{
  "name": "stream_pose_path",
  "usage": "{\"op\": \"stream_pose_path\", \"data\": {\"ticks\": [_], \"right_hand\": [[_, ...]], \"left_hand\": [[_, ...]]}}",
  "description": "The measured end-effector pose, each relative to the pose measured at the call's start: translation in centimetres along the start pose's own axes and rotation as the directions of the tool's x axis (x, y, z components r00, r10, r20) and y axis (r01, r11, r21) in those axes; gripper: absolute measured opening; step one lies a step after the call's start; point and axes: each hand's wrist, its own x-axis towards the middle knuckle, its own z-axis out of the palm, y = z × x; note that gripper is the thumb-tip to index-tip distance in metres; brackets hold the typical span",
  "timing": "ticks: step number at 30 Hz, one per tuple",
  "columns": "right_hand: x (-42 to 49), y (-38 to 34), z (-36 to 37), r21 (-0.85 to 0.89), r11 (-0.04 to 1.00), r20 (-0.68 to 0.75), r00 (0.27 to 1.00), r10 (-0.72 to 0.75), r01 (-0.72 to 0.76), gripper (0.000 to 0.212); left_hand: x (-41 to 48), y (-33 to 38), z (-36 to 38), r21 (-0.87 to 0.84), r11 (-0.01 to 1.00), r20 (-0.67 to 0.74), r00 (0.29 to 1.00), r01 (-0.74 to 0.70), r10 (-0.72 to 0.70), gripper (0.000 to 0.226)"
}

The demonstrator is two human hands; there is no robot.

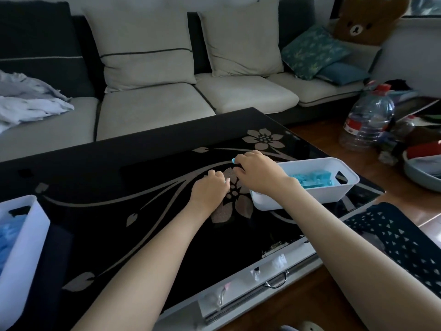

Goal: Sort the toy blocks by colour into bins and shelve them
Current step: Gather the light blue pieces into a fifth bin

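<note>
My right hand [259,174] pinches a pale blue block [233,160] beside the bin [334,191] holding similar ones, while my curled left hand [210,187] rests on the counter [119,177], its contents hidden.

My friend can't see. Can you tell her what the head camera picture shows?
The right hand grips a small blue block beside a white bin of turquoise blocks on a black flowered table. The left hand rests curled nearby.

Item count.
Two bins: lower-left bin [28,247], centre-right bin [298,199]. Two hands: left hand [210,187], right hand [257,174]. One blue block [233,160] held.
</note>
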Motion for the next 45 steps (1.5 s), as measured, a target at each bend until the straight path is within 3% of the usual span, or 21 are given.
{"op": "stream_pose_path", "data": {"ticks": [6,8,11,13,15,18,21,24,27,29,31,33,37,45], "right_hand": [[-1.6,2.9,-1.1,0.132,0.991,0.046,0.999,0.006,-0.012,0.028],[-2.3,3.4,-2.0,0.231,0.972,0.016,0.999,0.044,-0.047,0.028],[-3.0,4.4,-3.3,0.389,0.909,0.021,0.988,0.152,-0.148,0.031],[-3.2,5.3,-3.8,0.419,0.882,0.036,0.975,0.220,-0.214,0.035],[-3.3,6.1,-4.1,0.402,0.883,0.032,0.967,0.252,-0.243,0.035],[-3.4,6.7,-4.7,0.424,0.868,0.022,0.961,0.275,-0.259,0.043],[-3.4,7.1,-5.0,0.433,0.863,0.028,0.961,0.276,-0.260,0.049],[-3.1,7.3,-5.3,0.394,0.898,-0.001,0.977,0.213,-0.195,0.047],[-2.4,7.0,-5.3,0.322,0.935,0.015,0.989,0.150,-0.147,0.044],[-1.7,6.7,-5.1,0.272,0.955,0.041,0.993,0.113,-0.120,0.043],[-1.0,6.6,-4.7,0.191,0.979,0.074,0.996,0.053,-0.066,0.039],[-0.7,6.4,-4.4,0.140,0.990,0.104,0.994,0.019,-0.034,0.036],[-0.7,6.8,-3.3,0.038,0.999,0.145,0.989,-0.019,0.014,0.034],[-1.8,7.1,-2.0,-0.059,0.998,0.248,0.969,0.019,-0.004,0.037]], "left_hand": [[-0.3,0.2,-0.8,0.003,1.000,0.006,1.000,0.012,-0.012,0.040],[0.3,0.0,-1.6,-0.089,0.993,0.013,0.997,0.074,-0.073,0.039],[1.5,0.7,-4.9,-0.414,0.901,-0.112,0.975,0.128,-0.190,0.039],[2.0,2.3,-7.5,-0.521,0.853,-0.285,0.945,-0.013,-0.160,0.038],[2.1,4.3,-9.4,-0.521,0.836,-0.338,0.941,-0.172,-0.017,0.035],[2.6,6.4,-9.9,-0.407,0.882,-0.076,0.971,-0.236,0.225,0.033],[3.1,6.8,-9.1,-0.373,0.897,0.096,0.952,-0.237,0.292,0.041],[3.6,6.1,-9.0,-0.550,0.796,-0.052,0.962,-0.253,0.269,0.041],[5.0,3.9,-8.4,-0.692,0.679,-0.239,0.966,-0.243,0.102,0.030],[6.5,2.4,-6.7,-0.645,0.755,-0.148,0.989,-0.118,0.028,0.029],[7.7,1.3,-4.3,-0.553,0.832,0.077,0.997,0.048,-0.007,0.039],[8.5,1.1,-2.4,-0.519,0.844,0.232,0.973,0.135,-0.013,0.047],[10.1,1.7,-0.3,-0.379,0.922,0.227,0.974,0.082,0.006,0.054],[9.8,2.7,0.8,-0.309,0.950,0.236,0.971,0.044,0.032,0.024]]}}
